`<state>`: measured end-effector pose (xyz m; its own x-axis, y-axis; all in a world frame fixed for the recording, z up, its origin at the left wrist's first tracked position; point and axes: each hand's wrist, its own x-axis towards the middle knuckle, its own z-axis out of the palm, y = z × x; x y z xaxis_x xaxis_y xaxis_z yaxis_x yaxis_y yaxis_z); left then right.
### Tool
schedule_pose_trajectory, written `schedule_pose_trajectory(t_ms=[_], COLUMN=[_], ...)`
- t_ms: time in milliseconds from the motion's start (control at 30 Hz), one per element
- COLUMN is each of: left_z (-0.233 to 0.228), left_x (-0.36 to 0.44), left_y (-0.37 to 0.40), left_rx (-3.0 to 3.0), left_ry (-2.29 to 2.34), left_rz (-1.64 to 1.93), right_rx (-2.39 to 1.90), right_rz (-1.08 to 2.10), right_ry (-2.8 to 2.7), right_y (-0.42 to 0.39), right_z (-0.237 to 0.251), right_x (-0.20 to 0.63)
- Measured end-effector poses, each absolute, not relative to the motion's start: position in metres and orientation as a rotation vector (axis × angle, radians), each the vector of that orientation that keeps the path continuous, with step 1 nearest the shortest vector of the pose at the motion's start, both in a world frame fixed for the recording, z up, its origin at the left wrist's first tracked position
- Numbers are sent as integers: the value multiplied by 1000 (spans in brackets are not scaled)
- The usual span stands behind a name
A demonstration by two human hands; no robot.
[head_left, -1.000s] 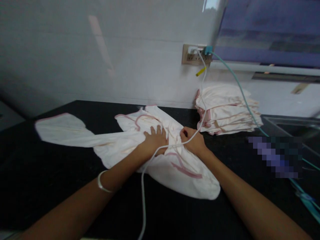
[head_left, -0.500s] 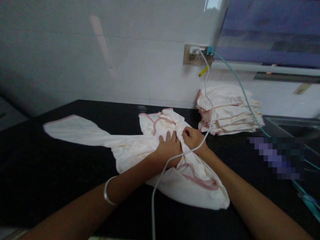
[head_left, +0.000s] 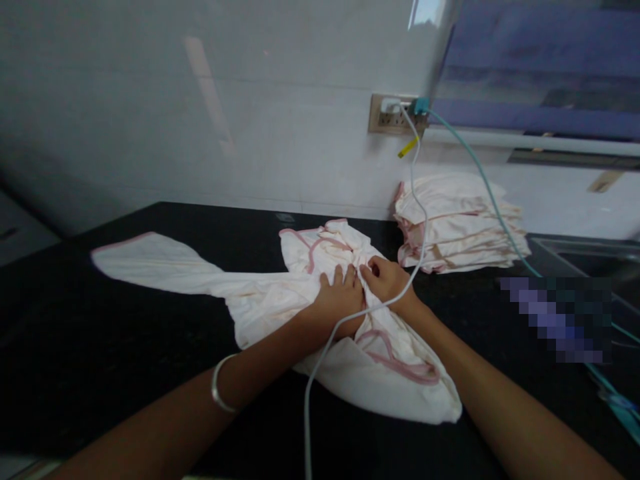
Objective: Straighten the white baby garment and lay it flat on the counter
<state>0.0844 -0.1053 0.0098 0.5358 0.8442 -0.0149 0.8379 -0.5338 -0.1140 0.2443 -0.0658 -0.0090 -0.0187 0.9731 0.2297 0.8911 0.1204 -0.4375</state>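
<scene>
Both hands meet at the middle of a pale cream garment (head_left: 280,303) with pink piping that lies spread on the black tabletop (head_left: 100,347). Left hand (head_left: 339,300) lies flat on the cloth with its fingers stretched forward and close together, pressing the fabric down; a silver bangle (head_left: 219,393) circles that wrist. Right hand (head_left: 387,281) sits just beside it, fingers curled and pinching a bunched fold of the same garment, the two hands touching or nearly so at the fingertips. From the hands the garment runs out in a long flat arm toward the left, a crumpled portion rises behind the fingers toward the wall, and a rounded lobe edged in pink lies nearer the person. A white cable (head_left: 320,347) crosses over the right wrist and trails down across the cloth toward the bottom edge; it climbs to a wall socket (head_left: 390,117), where a teal cable (head_left: 480,173) is also plugged in. Behind the right hand, against the white wall, stands a stack of folded garments (head_left: 460,223) in the same cream and pink, apart from the piece being handled.
</scene>
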Motion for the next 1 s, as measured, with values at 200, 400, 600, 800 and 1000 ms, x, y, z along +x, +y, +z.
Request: schedule_pose_trajectory(t_ms=[200, 400, 600, 800, 1000], left_z=[11, 0, -5, 14, 40], left_x=[83, 81, 73, 54, 27], left_y=[-103, -94, -83, -72, -43], left_rx=[-2689, -2697, -2706, -2612, -2688], left_ry=[-1503, -1512, -1676, -1793, -1749], left_rz=[93, 40, 7, 25, -316], right_rx=[-1838, -1800, -1588, -1493, -1747], right_rz=[148, 45, -196, -89, -151], right_ry=[-1989, -1920, -1675, -1572, -1604], right_y=[-64, -62, -53, -58, -71], right_z=[-11, -21, -36, -29, -11], right_x=[245, 245, 253, 268, 265])
